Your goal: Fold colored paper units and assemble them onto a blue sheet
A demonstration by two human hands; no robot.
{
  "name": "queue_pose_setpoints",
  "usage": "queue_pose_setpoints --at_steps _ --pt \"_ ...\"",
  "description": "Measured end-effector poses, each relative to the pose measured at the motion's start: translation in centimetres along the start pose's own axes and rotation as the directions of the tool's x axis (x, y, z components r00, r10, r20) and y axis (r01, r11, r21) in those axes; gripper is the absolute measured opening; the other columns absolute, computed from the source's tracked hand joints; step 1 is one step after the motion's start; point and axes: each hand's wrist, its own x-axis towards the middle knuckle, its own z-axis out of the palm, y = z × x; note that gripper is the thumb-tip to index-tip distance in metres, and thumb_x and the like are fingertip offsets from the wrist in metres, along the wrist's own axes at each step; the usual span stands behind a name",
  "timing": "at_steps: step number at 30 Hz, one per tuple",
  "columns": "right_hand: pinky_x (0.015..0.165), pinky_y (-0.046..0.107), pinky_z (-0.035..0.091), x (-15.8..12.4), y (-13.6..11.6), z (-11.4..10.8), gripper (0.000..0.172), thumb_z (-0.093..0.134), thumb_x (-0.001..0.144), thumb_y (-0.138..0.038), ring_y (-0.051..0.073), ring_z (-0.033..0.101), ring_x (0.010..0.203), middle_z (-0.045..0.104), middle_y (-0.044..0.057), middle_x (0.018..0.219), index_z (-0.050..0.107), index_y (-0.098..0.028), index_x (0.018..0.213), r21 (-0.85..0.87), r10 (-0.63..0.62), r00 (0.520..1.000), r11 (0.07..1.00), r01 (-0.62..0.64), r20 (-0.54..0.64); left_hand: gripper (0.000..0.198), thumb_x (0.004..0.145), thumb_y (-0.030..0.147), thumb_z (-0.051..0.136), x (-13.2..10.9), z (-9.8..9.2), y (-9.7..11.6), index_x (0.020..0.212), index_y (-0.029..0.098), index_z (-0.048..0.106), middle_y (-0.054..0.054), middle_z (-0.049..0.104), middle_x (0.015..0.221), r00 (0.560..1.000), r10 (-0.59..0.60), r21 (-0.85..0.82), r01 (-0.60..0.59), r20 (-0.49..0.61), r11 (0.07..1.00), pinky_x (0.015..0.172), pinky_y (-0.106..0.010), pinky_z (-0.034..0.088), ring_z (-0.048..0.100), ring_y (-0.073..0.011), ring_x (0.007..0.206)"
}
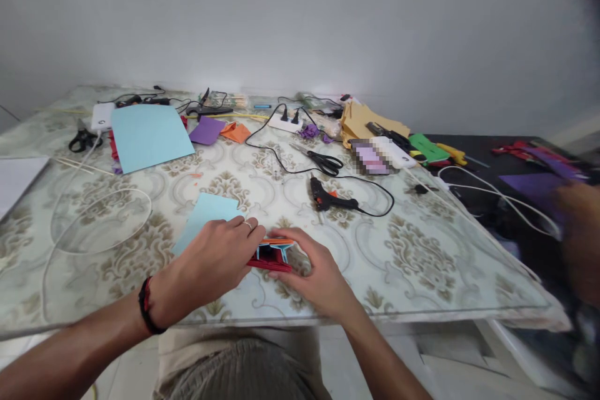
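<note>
Between my hands, just over the front of the table, is a small folded-paper piece [272,255] in red, light blue and orange, its open end facing me. My left hand [220,250] is closed on its left side and covers that part. At the right, my right hand [316,269] grips it with the thumb below and fingers above. Under and beyond my left hand lies a light blue paper piece [206,212]. A black glue gun [330,195] rests to the right, with black-handled scissors [321,160] behind it.
The patterned tablecloth [412,250] carries a large light blue sheet [152,137], purple paper [207,130], orange paper [235,132], a power strip [285,122] and looping cables. Yellow paper [375,119] lies at the back. Another person's blurred hand [581,231] is at far right.
</note>
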Motion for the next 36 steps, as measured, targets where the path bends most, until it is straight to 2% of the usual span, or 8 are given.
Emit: queue_pose_setpoints --at_steps 2,4,12,18,25,29,32,36 --pt "0.099 0.037 0.054 0.5 0.1 -0.2 0.043 0.084 0.084 -0.019 0.024 0.070 0.112 0.074 0.004 0.119 0.066 -0.029 0.122 0.036 -0.048 0.998 0.998 0.046 0.035 0.022 0.089 0.024 0.073 -0.2 0.0 -0.2 0.102 0.019 0.056 -0.008 0.069 0.099 1.000 0.000 -0.017 0.000 0.000 1.000 0.064 -0.039 0.055 0.070 -0.0301 0.088" --pt "0.096 0.035 0.055 0.7 0.3 -0.2 0.038 0.082 0.084 -0.016 0.022 0.071 0.107 0.075 0.004 0.114 0.068 -0.028 0.117 0.054 -0.091 0.996 0.994 0.090 0.010 0.022 0.089 0.025 0.074 -0.6 -0.1 -0.4 0.101 0.020 0.057 -0.007 0.069 0.099 1.000 0.003 -0.031 -0.003 -0.003 1.000 0.065 -0.039 0.055 0.070 -0.0298 0.089" --pt "0.095 0.035 0.056 0.6 1.0 0.1 0.037 0.082 0.085 -0.020 0.023 0.072 0.108 0.076 0.006 0.115 0.068 -0.027 0.120 0.048 -0.122 0.992 0.991 0.123 -0.029 0.047 0.089 0.021 0.075 -2.3 0.6 -1.8 0.127 0.020 0.047 -0.006 0.074 0.103 0.991 0.021 -0.177 -0.045 -0.134 0.983 0.069 -0.040 0.057 0.075 -0.0289 0.087" --pt "0.096 0.038 0.057 0.5 0.9 0.0 0.036 0.080 0.087 -0.021 0.024 0.072 0.109 0.077 0.008 0.115 0.069 -0.025 0.121 0.038 -0.122 0.992 0.992 0.124 -0.036 0.030 0.097 0.021 0.067 -3.2 1.2 -2.9 0.118 0.023 0.045 -0.008 0.075 0.119 0.951 0.082 -0.306 -0.176 -0.297 0.936 0.076 -0.036 0.060 0.078 -0.0236 0.093" --pt "0.099 0.042 0.056 0.2 0.5 -0.2 0.045 0.081 0.085 -0.025 0.027 0.071 0.114 0.074 0.009 0.122 0.064 -0.025 0.127 -0.019 -0.027 1.000 0.999 0.026 -0.014 0.035 0.094 0.022 0.072 -4.2 2.5 -3.2 0.118 0.024 0.046 -0.008 0.075 0.123 0.929 -0.075 -0.429 -0.095 -0.363 0.898 0.073 -0.030 0.061 0.077 -0.0198 0.092" --pt "0.108 0.046 0.052 0.7 -1.7 -0.9 0.054 0.076 0.090 -0.036 0.030 0.061 0.130 0.063 0.013 0.139 0.055 -0.025 0.138 -0.043 -0.133 0.990 0.990 0.131 -0.039 0.032 0.095 0.023 0.071 -4.5 3.3 -3.1 0.116 0.023 0.046 -0.009 0.073 0.124 0.923 -0.084 -0.450 -0.103 -0.375 0.887 0.079 -0.030 0.061 0.076 -0.0208 0.100" --pt "0.103 0.043 0.054 2.4 -4.0 -0.9 0.031 0.073 0.094 -0.030 0.027 0.064 0.121 0.068 0.011 0.128 0.063 -0.025 0.122 -0.145 -0.215 0.975 0.964 0.222 0.058 0.030 0.096 0.022 0.069 -4.5 3.5 -3.2 0.115 0.023 0.047 -0.010 0.072 0.125 0.924 -0.061 -0.456 -0.129 -0.379 0.880 0.081 -0.031 0.061 0.075 -0.0214 0.103" --pt "0.093 0.042 0.056 5.0 -5.8 -0.1 0.022 0.074 0.093 -0.022 0.026 0.069 0.106 0.075 0.008 0.112 0.066 -0.022 0.114 -0.243 -0.169 0.958 0.943 0.226 0.233 0.030 0.094 0.024 0.072 -4.7 3.7 -3.5 0.113 0.024 0.049 -0.011 0.068 0.128 0.918 -0.057 -0.443 -0.134 -0.392 0.886 0.088 -0.034 0.061 0.073 -0.0227 0.108"
